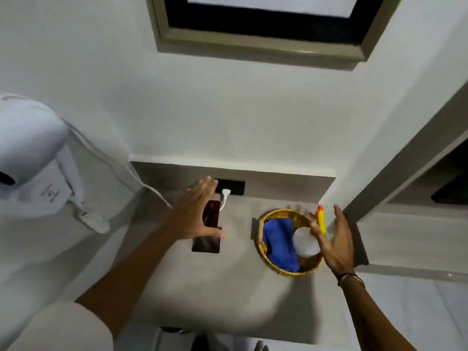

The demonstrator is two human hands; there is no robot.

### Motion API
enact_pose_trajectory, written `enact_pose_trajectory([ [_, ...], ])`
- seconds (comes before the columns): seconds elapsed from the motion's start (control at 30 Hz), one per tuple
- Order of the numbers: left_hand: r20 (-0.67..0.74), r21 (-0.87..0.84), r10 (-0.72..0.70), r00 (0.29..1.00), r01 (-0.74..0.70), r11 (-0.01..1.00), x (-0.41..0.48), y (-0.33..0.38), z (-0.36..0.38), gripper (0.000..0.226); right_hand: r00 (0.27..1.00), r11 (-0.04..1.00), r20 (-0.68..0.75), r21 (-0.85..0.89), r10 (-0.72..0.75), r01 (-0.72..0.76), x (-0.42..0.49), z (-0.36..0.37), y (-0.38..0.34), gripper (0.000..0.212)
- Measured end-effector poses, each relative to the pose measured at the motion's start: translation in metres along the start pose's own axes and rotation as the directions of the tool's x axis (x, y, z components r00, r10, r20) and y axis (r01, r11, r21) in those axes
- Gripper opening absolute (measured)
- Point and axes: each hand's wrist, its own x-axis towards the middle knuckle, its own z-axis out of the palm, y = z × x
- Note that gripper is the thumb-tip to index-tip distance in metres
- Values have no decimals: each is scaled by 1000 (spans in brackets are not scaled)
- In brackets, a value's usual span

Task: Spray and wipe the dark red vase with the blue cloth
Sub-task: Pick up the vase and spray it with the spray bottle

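1. A dark red vase, tall and square-sided, is seen from above on a grey tabletop, just in front of a black wall socket from which a white plug and cord hang beside the vase rim.

2. A round woven basket is set to the vase's right, apparently as a carrier for the cleaning kit: the blue cloth is bunched inside it, and a spray bottle with a yellow nozzle leans against its far-right rim.

3. The left hand is held over the vase, palm down, fingers spread and thumb stretched across it; the grip is open, and contact with the vase cannot be told.

4. The right hand is raised edge-on by the bottle, fingers apart and nothing clasped, judged to be reaching for the sprayer.

5. A wall-mounted hair dryer is seen at far left.
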Motion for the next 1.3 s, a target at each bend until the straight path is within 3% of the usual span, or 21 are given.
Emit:
enact_pose_trajectory([
  [0.03,78,4,7,997,-7,1000,-3,-4,7,148,998,997,23,53,56,-57,-5,7,10,107],
  [0.13,132,16,-13,991,11,1000,-5,-10,15,140,992,989,107,124,69,-82,-8,23,27,85],
  [0.23,112,26,-26,993,23,999,1,-15,18,128,997,988,60,142,49,-57,0,41,29,76],
  [0.43,83,-61,-16,996,21,998,1,-30,21,113,999,1000,-53,-11,10,-11,15,54,36,56],
  [0.63,-66,-411,-6,998,-21,911,-28,-85,33,103,969,983,-199,-139,-147,120,-3,42,-9,39],
  [0.73,-64,-561,-53,997,8,828,-45,-101,47,102,933,971,-275,-22,-233,237,-34,40,-54,36],
  [0.87,-30,-657,-107,994,61,751,-55,-116,57,105,992,946,-92,307,-80,105,-82,55,-100,25],
  [1.0,10,-667,-111,994,90,740,-59,-122,54,110,965,916,249,400,-81,-26,-116,92,-116,31],
  [1.1,27,-664,-98,995,91,743,-59,-120,48,112,924,925,375,370,-69,-81,-128,120,-123,45],
  [1.3,17,-655,-71,997,64,753,-58,-109,42,109,874,992,484,123,-34,-30,-125,157,-123,11],
])
